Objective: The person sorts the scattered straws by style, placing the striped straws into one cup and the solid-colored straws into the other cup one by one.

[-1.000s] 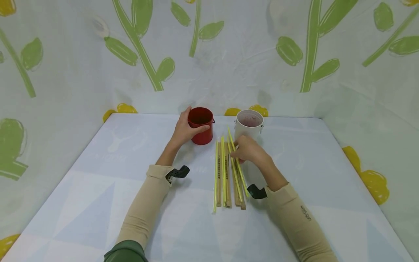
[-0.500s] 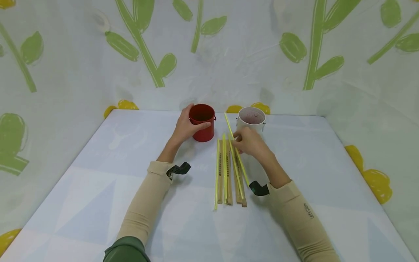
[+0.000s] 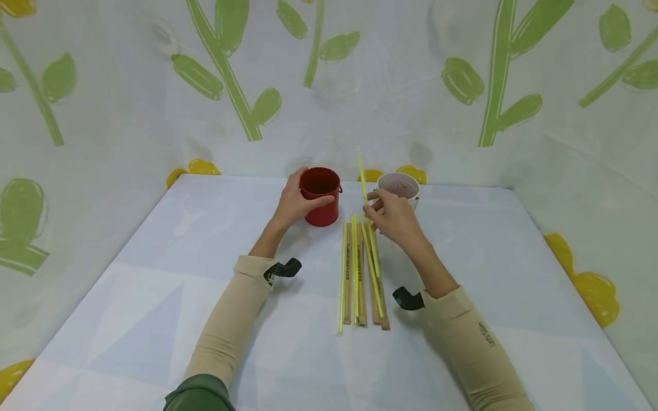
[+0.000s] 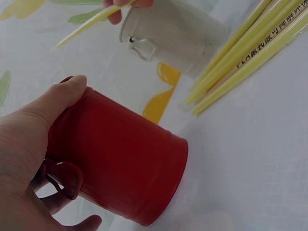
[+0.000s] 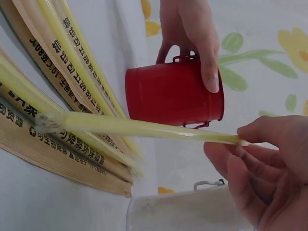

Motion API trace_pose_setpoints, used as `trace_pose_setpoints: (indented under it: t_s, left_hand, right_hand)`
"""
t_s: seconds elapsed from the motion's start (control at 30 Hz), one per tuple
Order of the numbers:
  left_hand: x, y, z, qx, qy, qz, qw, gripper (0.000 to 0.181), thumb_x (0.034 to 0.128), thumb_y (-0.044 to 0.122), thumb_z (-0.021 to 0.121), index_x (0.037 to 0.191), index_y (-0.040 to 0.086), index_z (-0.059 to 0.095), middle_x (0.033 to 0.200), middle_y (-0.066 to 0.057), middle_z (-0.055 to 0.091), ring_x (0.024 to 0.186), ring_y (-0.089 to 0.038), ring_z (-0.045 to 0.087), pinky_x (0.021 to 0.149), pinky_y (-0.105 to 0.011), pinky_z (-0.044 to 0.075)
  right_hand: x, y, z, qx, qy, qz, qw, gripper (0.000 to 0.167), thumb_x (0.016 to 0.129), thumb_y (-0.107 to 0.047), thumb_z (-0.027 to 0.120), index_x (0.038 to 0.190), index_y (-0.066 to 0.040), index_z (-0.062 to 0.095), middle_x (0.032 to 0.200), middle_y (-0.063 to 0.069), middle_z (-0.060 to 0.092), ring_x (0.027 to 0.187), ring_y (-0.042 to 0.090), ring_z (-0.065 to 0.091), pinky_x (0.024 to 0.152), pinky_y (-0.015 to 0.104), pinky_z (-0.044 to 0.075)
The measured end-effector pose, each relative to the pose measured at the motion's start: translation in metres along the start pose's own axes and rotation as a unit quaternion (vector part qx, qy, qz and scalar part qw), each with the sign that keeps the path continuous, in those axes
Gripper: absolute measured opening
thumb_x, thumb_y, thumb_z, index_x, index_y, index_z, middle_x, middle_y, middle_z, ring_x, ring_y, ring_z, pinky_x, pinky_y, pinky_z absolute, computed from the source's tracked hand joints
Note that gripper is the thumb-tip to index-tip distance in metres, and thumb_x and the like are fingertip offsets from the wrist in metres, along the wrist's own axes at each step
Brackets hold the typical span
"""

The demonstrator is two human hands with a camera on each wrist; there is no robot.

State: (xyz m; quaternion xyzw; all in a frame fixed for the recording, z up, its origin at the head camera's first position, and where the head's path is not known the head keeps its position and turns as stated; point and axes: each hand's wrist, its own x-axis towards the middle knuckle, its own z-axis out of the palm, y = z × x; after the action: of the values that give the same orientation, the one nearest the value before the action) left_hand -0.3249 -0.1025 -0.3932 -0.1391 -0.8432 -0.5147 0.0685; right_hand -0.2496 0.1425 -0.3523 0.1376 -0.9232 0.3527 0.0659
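My left hand (image 3: pixel 291 204) grips a small red metal bucket (image 3: pixel 323 214) standing at the back of the table, thumb on the near side and fingers round the far side. My right hand (image 3: pixel 394 217) pinches a yellow drinking straw (image 5: pixel 139 128) in a clear wrapper between thumb and fingers. The straw slants upward, its far end raised and its lower end over the other straws. Below it lie several wrapped yellow straws (image 3: pixel 342 285) and brown paper-wrapped straws (image 3: pixel 361 291), side by side. Partly behind my right hand is a white bucket (image 4: pixel 173 36).
The pale, patterned table (image 3: pixel 154 274) meets a light backdrop (image 3: pixel 370 114) printed with green leaves and yellow flowers along its back edge. Both buckets stand close to that edge, with a gap between them.
My right hand has lifted the yellow straw and moved it away from me, so its far end now rises higher. The left hand keeps its grip on the red bucket.
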Motion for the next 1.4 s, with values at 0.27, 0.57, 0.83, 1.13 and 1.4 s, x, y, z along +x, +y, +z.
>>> trace_pose_setpoints:
  t_s: [0.27,0.57,0.83,1.13,1.4]
  left_hand:
    - [-0.005,-0.008,0.004,-0.001,-0.011,-0.006,0.9999,0.094,0.078,0.04,0.081,0.151,0.015,0.027,0.148,-0.005,0.042,0.135,-0.022,0.041,0.099,-0.046,0.053]
    - [-0.002,-0.004,0.001,-0.003,-0.002,0.0,1.0,0.092,0.078,0.041,0.08,0.15,0.018,0.029,0.147,-0.004,0.042,0.133,-0.02,0.042,0.098,-0.044,0.053]
    - [0.0,0.0,-0.001,-0.008,0.0,0.007,0.9999,0.09,0.0783,0.041,0.08,0.15,0.018,0.03,0.145,-0.004,0.043,0.131,-0.019,0.044,0.101,-0.043,0.051]
    - [0.001,-0.002,-0.001,-0.007,-0.001,0.002,1.0,0.092,0.0778,0.042,0.081,0.15,0.019,0.029,0.145,-0.003,0.043,0.131,-0.018,0.043,0.103,-0.042,0.05]
    - [-0.001,0.001,-0.001,-0.014,-0.003,-0.001,0.9999,0.091,0.0774,0.041,0.081,0.15,0.019,0.03,0.145,-0.003,0.044,0.131,-0.019,0.044,0.104,-0.042,0.049]
  right_hand:
    - [0.001,0.004,0.006,0.039,0.027,-0.016,0.9988,0.036,0.097,-0.02,0.062,0.128,-0.003,0.057,0.1,0.014,0.072,0.071,0.028,0.072,0.052,0.025,0.056]
    - [0.016,-0.007,0.0,0.023,0.063,-0.045,0.9967,0.04,0.095,-0.015,0.062,0.132,-0.003,0.055,0.102,0.014,0.071,0.075,0.024,0.073,0.055,0.027,0.058]
    - [0.035,-0.021,-0.004,0.03,0.09,-0.053,0.9941,0.038,0.096,-0.021,0.063,0.131,-0.007,0.056,0.106,0.011,0.07,0.079,0.022,0.072,0.061,0.03,0.059]
    - [0.057,-0.034,-0.009,0.084,0.123,-0.073,0.9862,0.03,0.095,-0.017,0.064,0.123,-0.005,0.062,0.104,0.013,0.071,0.079,0.025,0.072,0.058,0.024,0.058]
    - [0.076,-0.046,-0.009,0.111,0.125,-0.081,0.9827,0.028,0.094,-0.018,0.065,0.119,-0.004,0.065,0.104,0.012,0.072,0.079,0.023,0.073,0.057,0.022,0.057]
